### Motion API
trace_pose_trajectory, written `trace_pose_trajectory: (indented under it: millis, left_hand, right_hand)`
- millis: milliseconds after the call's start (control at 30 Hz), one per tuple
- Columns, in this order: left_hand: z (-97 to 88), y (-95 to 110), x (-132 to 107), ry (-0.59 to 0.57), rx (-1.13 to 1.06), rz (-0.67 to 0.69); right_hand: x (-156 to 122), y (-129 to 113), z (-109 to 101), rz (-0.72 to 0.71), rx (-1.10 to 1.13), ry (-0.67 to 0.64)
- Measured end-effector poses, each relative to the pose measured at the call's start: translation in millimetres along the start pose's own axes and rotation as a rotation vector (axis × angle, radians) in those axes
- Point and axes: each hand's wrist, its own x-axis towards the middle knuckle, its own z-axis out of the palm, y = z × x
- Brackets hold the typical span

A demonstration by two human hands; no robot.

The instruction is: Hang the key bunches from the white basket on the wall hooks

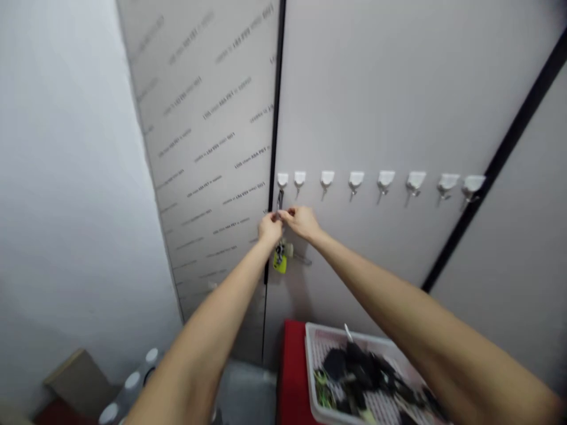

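A bunch of keys [280, 258] with a bright yellow-green tag hangs below the leftmost white hook [282, 179] on a pale panel door. A dark strap or clip [280, 199] runs down from that hook to my fingers. My left hand [269, 228] is closed in a pinch on the upper part of the key bunch. From the other side, my right hand [302, 222] pinches at the same spot, its fingertips touching or nearly touching the left ones. The exact piece between the fingertips is too small to make out.
More white hooks [357, 179] continue in a row to the right. Below stands a white plastic basket [311, 372] of dark items, beside a red surface [293, 372]. White-capped bottles [132, 381] and a cardboard piece [82, 381] are at lower left.
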Motion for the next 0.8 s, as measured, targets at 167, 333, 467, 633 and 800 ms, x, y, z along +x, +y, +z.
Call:
trace_pose_trajectory:
  millis: [167, 333, 467, 633, 800]
  left_hand:
    - [-7.5, -7.2, -28.4, 0.094, 0.044, 0.058]
    - [4.9, -37.7, -112.3, -0.166, 0.091, 0.108]
    - [31.5, -68.8, -183.7, -0.544, 0.263, 0.074]
    - [59.1, -81.1, -231.7, -0.695, 0.645, 0.210]
    - [71.1, -78.4, -241.9, -0.687, 0.831, 0.273]
  right_hand:
    - [-67.1, 44.6, -3.2, -0.065, 0.055, -0.163]
    - [-167.0, 106.9, 5.1, -0.010, 0.073, -0.523]
    - [-217.4, 140.7, 11.6, 0.171, -0.035, -0.559]
    - [-243.2, 143.5, 19.9, 0.119, -0.078, -0.507]
    - [-263.0, 135.6, 29.7, 0.074, -0.212, -0.411]
